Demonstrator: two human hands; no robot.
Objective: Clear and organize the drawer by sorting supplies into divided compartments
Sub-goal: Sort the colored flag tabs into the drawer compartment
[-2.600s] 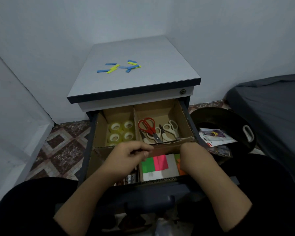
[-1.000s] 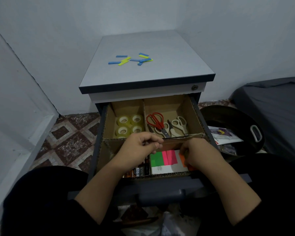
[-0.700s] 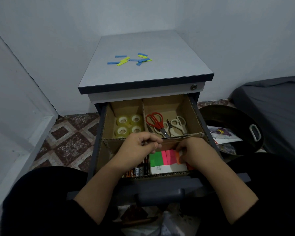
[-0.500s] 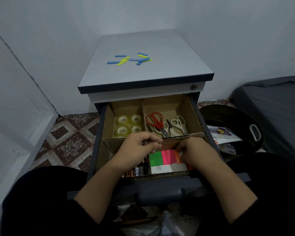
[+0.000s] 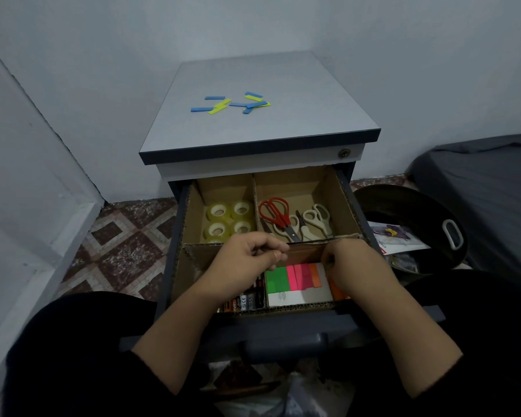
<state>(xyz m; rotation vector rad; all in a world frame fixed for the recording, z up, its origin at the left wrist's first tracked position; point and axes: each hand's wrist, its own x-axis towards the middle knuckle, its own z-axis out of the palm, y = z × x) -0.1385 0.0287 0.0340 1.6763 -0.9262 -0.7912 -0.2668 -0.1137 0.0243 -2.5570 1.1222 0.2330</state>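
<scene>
The open drawer (image 5: 348,203) holds a cardboard divider (image 5: 202,251). Tape rolls (image 5: 229,219) fill the back-left compartment, and red and white scissors (image 5: 292,219) lie in the back-right one. At the front, batteries (image 5: 244,300) lie beside a pad of green, pink and orange sticky flags (image 5: 295,281). My left hand (image 5: 244,263) hovers over the middle divider with its fingers curled shut; whatever is under it is hidden. My right hand (image 5: 354,266) curls down onto the right edge of the flag pad, fingertips hidden. Blue and yellow strips (image 5: 232,103) lie on the cabinet top (image 5: 283,124).
A dark round bin (image 5: 415,218) with papers (image 5: 394,239) stands on the floor to the right of the drawer. Behind it is a dark grey mattress (image 5: 487,182). White walls close in behind and to the left. Patterned floor tiles (image 5: 124,251) show at the left.
My right hand has slid left along the front-right compartment, bringing the orange flags up against the pink ones. The left hand has stayed closed over the divider.
</scene>
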